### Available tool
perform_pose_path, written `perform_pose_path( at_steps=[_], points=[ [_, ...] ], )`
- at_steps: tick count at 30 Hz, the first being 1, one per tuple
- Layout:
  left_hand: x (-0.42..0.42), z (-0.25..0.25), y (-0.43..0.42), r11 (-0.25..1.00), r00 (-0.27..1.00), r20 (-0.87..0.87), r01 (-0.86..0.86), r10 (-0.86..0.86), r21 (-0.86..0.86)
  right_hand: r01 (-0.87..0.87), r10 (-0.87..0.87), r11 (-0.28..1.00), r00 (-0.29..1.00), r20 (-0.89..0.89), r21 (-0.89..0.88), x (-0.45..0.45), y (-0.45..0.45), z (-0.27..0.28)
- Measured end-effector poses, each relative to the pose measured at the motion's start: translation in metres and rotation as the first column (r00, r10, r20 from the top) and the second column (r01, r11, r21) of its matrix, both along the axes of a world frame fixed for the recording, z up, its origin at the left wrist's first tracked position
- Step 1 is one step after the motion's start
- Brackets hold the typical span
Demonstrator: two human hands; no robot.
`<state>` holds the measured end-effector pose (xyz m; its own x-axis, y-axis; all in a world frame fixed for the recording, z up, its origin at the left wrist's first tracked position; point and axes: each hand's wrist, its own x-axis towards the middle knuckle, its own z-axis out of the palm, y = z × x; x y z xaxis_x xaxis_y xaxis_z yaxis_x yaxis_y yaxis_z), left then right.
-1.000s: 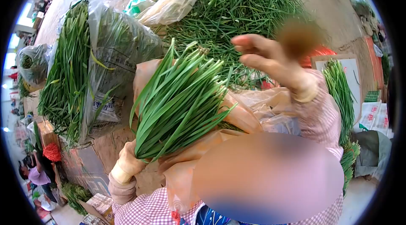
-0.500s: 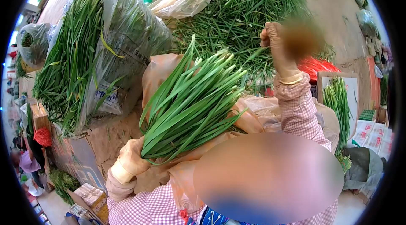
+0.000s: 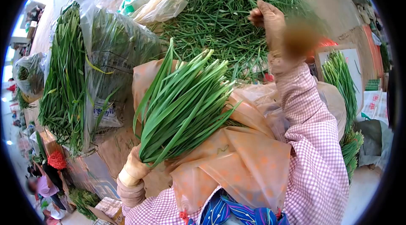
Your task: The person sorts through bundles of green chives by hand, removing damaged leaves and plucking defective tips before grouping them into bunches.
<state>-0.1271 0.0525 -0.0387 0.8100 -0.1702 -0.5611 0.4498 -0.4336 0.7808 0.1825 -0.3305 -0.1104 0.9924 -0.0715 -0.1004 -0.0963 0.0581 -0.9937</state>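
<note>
My left hand [image 3: 136,160], at the lower left, is closed round the leafy end of a bunch of garlic chives [image 3: 186,106]. The pale cut ends fan out towards the upper right, over my translucent orange-spotted apron [image 3: 241,161]. Up at the right, my right hand [image 3: 270,17] is raised over a wide heap of loose chive leaves [image 3: 224,17]. Its fingers are loosely bent and a little apart, and I see nothing between them. A brown blur covers part of the wrist.
To the left, a large clear plastic bag [image 3: 122,47] stands beside a big bundle of chives [image 3: 63,85]. White plastic bags [image 3: 165,1] lie at the heap's edge. On the right, more chives [image 3: 340,77] rest against a pale board. A person [image 3: 46,187] is far off at lower left.
My right hand has moved up and away over the heap, and its fingers have loosened from a pinch near a green leaf. My left hand still grips the bunch. The view has shifted.
</note>
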Motion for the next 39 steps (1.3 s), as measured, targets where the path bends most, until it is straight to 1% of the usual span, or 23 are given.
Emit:
perform_pose_path(
  at_steps=[1,3,5,6,7,9,10,11,15,18,19,21,22,24,26,27,28,29,30,31,33,36,39],
  points=[
    [0.002,0.000,-0.001,0.996,0.999,-0.004,-0.035,0.035,-0.083,0.040,-0.040,0.999,0.991,-0.129,-0.003,0.005,-0.018,-0.013],
    [0.009,0.000,-0.002,0.998,0.999,0.029,0.032,-0.031,-0.045,-0.278,0.255,0.941,0.957,-0.138,-0.193,-0.032,0.006,0.003],
    [0.013,-0.001,-0.005,0.995,0.994,0.051,0.099,-0.098,-0.001,-0.573,0.562,0.818,0.813,-0.151,-0.045,-0.063,0.034,0.013],
    [0.013,-0.005,-0.005,0.982,0.973,0.147,0.169,-0.180,0.082,-0.705,0.690,0.709,0.684,-0.235,0.028,-0.069,0.042,0.006],
    [0.013,-0.011,-0.004,0.958,0.935,0.233,0.229,-0.266,0.172,-0.745,0.742,0.663,0.643,-0.191,0.066,-0.081,0.047,0.008],
    [0.012,-0.023,0.000,0.878,0.814,0.372,0.317,-0.446,0.359,-0.750,0.686,0.658,0.636,-0.352,-0.073,-0.096,0.048,-0.014],
    [0.013,-0.026,0.002,0.825,0.731,0.423,0.347,-0.536,0.446,-0.673,0.599,0.735,0.700,-0.389,-0.080,-0.098,0.052,-0.014],
    [0.013,-0.029,0.004,0.768,0.637,0.464,0.353,-0.615,0.534,-0.646,0.563,0.759,0.712,-0.420,-0.077,-0.094,0.050,0.014],
    [0.015,-0.035,0.001,0.711,0.514,0.513,0.332,-0.688,0.620,-0.357,0.345,0.933,0.917,-0.201,-0.029,-0.065,0.017,0.008],
    [0.015,-0.037,0.002,0.725,0.517,0.527,0.332,-0.675,0.604,-0.034,0.024,0.978,0.999,-0.049,-0.206,-0.033,-0.024,-0.029],
    [0.016,-0.037,0.001,0.728,0.516,0.530,0.334,-0.673,0.599,-0.173,0.118,0.936,0.975,-0.190,-0.306,-0.029,-0.033,-0.023],
    [0.017,-0.038,0.000,0.730,0.512,0.534,0.337,-0.673,0.595,-0.367,0.326,0.923,0.905,-0.272,-0.116,-0.047,-0.024,-0.028],
    [0.017,-0.038,-0.001,0.729,0.511,0.534,0.339,-0.673,0.595,-0.573,0.491,0.807,0.785,-0.378,-0.141,-0.059,-0.007,-0.008],
    [0.019,-0.037,-0.002,0.719,0.492,0.536,0.342,-0.686,0.605,-0.711,0.712,0.689,0.632,-0.305,0.136,-0.085,0.026,-0.001],
    [0.019,-0.035,-0.001,0.707,0.480,0.532,0.343,-0.698,0.619,-0.774,0.771,0.617,0.558,-0.307,0.143,-0.092,0.046,-0.008],
    [0.018,-0.032,-0.001,0.716,0.504,0.523,0.347,-0.687,0.606,-0.803,0.797,0.578,0.518,-0.310,0.146,-0.091,0.053,-0.020],
    [0.016,-0.028,-0.001,0.746,0.564,0.509,0.351,-0.650,0.566,-0.753,0.775,0.632,0.612,-0.158,0.183,-0.093,0.057,-0.013],
    [0.010,-0.017,-0.002,0.846,0.751,0.421,0.341,-0.508,0.410,-0.665,0.651,0.745,0.707,-0.278,0.053,-0.090,0.058,0.002],
    [0.003,-0.006,-0.002,0.932,0.894,0.306,0.251,-0.327,0.261,-0.563,0.572,0.817,0.762,-0.303,0.126,-0.083,0.052,-0.001],
    [-0.003,0.002,-0.004,1.000,0.998,-0.055,-0.002,0.001,-0.019,-0.450,0.489,0.872,0.804,-0.337,0.192,-0.072,0.040,-0.007],
    [-0.006,0.005,-0.006,0.999,0.999,-0.017,-0.049,0.049,-0.013,-0.225,0.300,0.936,0.911,-0.283,0.270,-0.053,0.021,-0.023],
    [0.003,0.022,-0.017,0.960,0.996,0.004,0.090,-0.094,0.265,-0.452,0.475,0.876,0.868,-0.145,0.167,-0.048,0.032,0.014],
    [0.009,0.029,-0.020,0.951,0.990,0.017,0.130,-0.140,0.282,-0.731,0.724,0.682,0.675,-0.142,-0.003,-0.044,0.065,0.039]
  ],
)
